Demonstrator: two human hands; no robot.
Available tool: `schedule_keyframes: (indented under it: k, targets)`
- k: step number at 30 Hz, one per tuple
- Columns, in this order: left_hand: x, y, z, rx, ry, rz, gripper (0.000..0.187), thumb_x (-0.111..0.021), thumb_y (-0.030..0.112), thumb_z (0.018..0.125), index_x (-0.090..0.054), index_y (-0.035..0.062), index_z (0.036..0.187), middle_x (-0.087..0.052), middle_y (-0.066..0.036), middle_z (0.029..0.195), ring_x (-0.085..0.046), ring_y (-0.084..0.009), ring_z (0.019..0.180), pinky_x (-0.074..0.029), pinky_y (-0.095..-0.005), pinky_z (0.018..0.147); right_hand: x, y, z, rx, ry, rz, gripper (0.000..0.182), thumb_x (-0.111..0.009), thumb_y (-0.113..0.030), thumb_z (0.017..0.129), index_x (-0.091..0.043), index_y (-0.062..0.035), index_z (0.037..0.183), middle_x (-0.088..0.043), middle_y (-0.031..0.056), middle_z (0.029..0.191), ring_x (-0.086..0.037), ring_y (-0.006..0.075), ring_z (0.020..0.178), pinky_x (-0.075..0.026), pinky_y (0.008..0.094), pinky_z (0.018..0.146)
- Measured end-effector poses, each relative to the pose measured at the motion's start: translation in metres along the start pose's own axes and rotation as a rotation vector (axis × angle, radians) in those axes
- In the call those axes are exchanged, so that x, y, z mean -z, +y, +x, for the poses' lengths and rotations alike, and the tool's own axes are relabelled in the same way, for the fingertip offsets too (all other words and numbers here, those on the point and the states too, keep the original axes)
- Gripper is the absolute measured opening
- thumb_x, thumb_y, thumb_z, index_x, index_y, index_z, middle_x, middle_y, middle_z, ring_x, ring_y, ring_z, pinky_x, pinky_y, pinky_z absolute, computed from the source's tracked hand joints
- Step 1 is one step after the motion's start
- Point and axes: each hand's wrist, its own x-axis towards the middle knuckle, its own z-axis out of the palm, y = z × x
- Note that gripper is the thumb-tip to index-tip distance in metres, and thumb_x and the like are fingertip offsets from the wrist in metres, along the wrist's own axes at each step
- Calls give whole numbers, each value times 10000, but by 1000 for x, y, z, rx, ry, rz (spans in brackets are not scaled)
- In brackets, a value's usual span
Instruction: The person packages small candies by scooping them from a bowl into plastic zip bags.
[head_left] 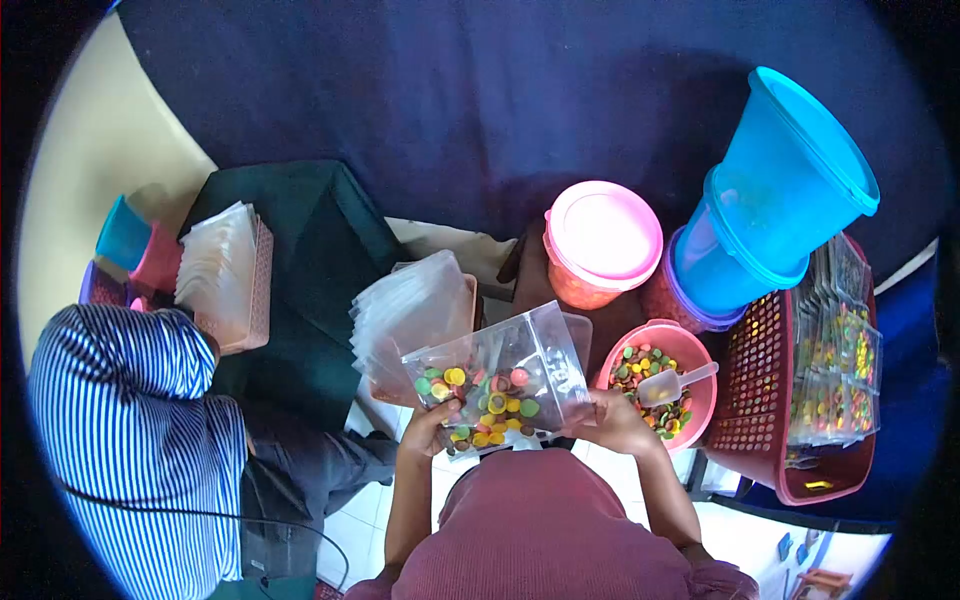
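Note:
A clear zip bag point(515, 350) hangs in front of my chest, with round flat candies in green, yellow, red and brown loose inside it. My left hand point(432, 430) grips its lower left side, thumb over the plastic. At the bag's right end, near the zip strip, my right hand point(612, 422) pinches the edge. Just beyond that hand is a pink bowl point(703, 410) of similar candies, with a translucent scoop point(660, 390) lying on them. Behind the bag, a basket holds a stack of clear bags point(420, 310).
At the right, a red basket point(750, 400) holds several filled bags point(840, 370). Blue tubs point(770, 190) are stacked behind it, beside a pink-lidded tub point(603, 240). A person in a striped shirt point(130, 430) sits at the left near another basket of bags point(225, 270).

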Motion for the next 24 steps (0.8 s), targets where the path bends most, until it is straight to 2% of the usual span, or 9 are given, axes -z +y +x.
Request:
schedule_keyframes:
  k: [7, 9, 11, 13, 14, 15, 18, 22, 24]
  targets:
    - [9, 29, 7, 96, -74, 65, 363, -623, 50, 692, -470, 52, 1022, -549, -51, 915, -548, -172, 841, -463, -326, 721, -34, -2, 5, -5, 188, 68, 92, -595, 4, 704, -572, -6, 792, -576, 27, 736, -537, 85, 705, -444, 223, 632]
    - [11, 34, 8, 59, -88, 68, 380, -630, 48, 687, -473, 49, 1034, -553, -60, 929, -550, -173, 839, -460, -318, 737, -44, -10, 2, -88, 214, 89, 99, -605, 3, 695, -580, -12, 789, -587, 31, 729, -541, 84, 707, -442, 222, 634]
    - [12, 39, 10, 41, -86, 174, 384, -625, 56, 678, -470, 48, 1029, -552, -54, 915, -551, -172, 827, -465, -309, 726, -44, 0, 0, -97, 203, 105, 104, -623, -24, 690, -589, -15, 787, -598, 36, 725, -548, 84, 709, -444, 220, 627]
    - [14, 43, 11, 22, -82, 280, 388, -621, 63, 669, -468, 47, 1025, -550, -48, 902, -553, -171, 814, -470, -300, 716, -43, -2, -1, -10, 65, 52, 124, -629, -52, 691, -590, -6, 799, -604, 38, 730, -560, 98, 722, -446, 218, 632]
    - [14, 46, 11, 48, -106, 273, 405, -621, 66, 665, -462, 41, 1037, -547, -51, 916, -550, -172, 826, -460, -303, 735, -41, -10, -2, -114, 46, -186, 147, -627, -70, 692, -583, 3, 812, -607, 43, 750, -569, 112, 729, -450, 226, 647]
    - [15, 48, 12, 75, -129, 265, 422, -621, 68, 661, -457, 34, 1049, -543, -54, 931, -547, -173, 837, -450, -307, 753, -44, -9, -3, -116, 58, -177, 147, -627, -70, 692, -583, 3, 812, -607, 43, 750, -569, 112, 729, -450, 226, 647]
    - [14, 48, 16, 78, -215, 247, 427, -605, 57, 668, -447, 16, 1063, -537, -66, 958, -544, -184, 863, -445, -314, 770, -49, -1, -6, -66, 142, 147, 206, -629, -58, 698, -560, 17, 877, -596, 59, 807, -563, 117, 732, -453, 239, 655]
    - [17, 49, 19, 125, -218, 206, 335, -621, 21, 696, -498, 44, 1007, -547, -40, 949, -536, -147, 876, -445, -296, 759, -63, -2, -5, 11, 281, 276, 125, -594, 7, 708, -565, 16, 830, -582, 50, 751, -541, 92, 675, -449, 233, 598]
    - [18, 49, 20, 128, -225, 201, 320, -618, 14, 694, -504, 43, 992, -548, -31, 940, -543, -144, 859, -449, -290, 750, -67, 5, -4, 41, 323, 213, 111, -592, 6, 709, -566, 15, 816, -580, 46, 732, -538, 87, 656, -446, 231, 580]
